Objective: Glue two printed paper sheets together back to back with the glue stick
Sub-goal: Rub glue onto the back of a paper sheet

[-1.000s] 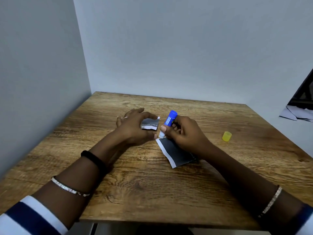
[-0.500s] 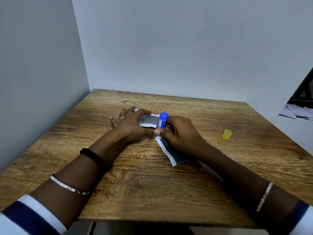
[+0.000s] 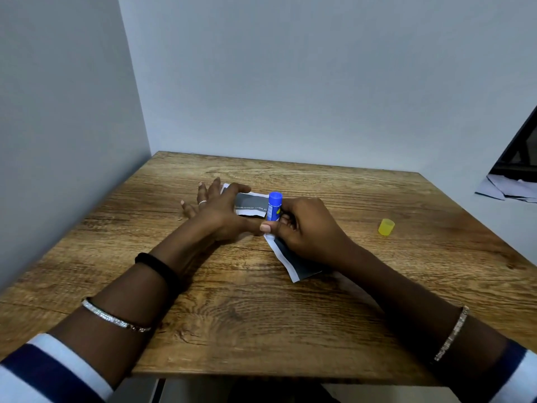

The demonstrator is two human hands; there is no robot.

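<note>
Glue stick (image 3: 274,206) stands nearly upright in my right hand (image 3: 308,228), fingers (image 3: 286,221) curled round its lower end, just beside the dark printed sheet (image 3: 250,203) that my left hand (image 3: 220,210) presses onto the tabletop (image 3: 261,315) with straight, spread fingers. A second sheet (image 3: 293,263) lies under my right hand, and the yellow cap (image 3: 386,227) sits well apart to the right.

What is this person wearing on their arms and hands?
The left sleeve and right sleeve are white with dark blue stripes. The left arm wears a sparkly silver bracelet and a black band; the left hand has a ring. The right arm has a silver bangle.
</note>
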